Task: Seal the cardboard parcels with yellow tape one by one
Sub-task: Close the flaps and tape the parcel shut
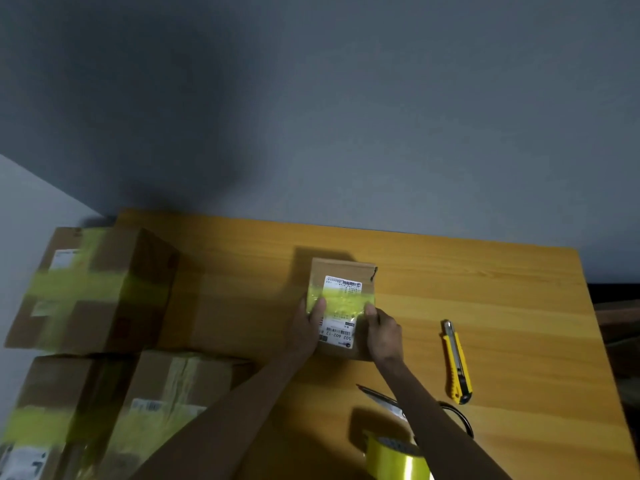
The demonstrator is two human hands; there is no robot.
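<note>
A small cardboard parcel (341, 268) with a white shipping label lies in the middle of the wooden table (485, 289). A strip of yellow tape (341, 299) runs across its top over the label. My left hand (306, 329) rests on the parcel's left edge with fingers pressing the tape end down. My right hand (382, 336) holds the parcel's right edge, thumb on the other tape end. The yellow tape roll (394, 460) stands near the table's front edge, under my right forearm.
Three larger cardboard boxes with yellow tape are stacked at the left: one at the back (93, 289), two in front (48, 420) (173, 403). A yellow utility knife (457, 362) lies right of the parcel. Scissors (381, 398) lie partly hidden beneath my right arm.
</note>
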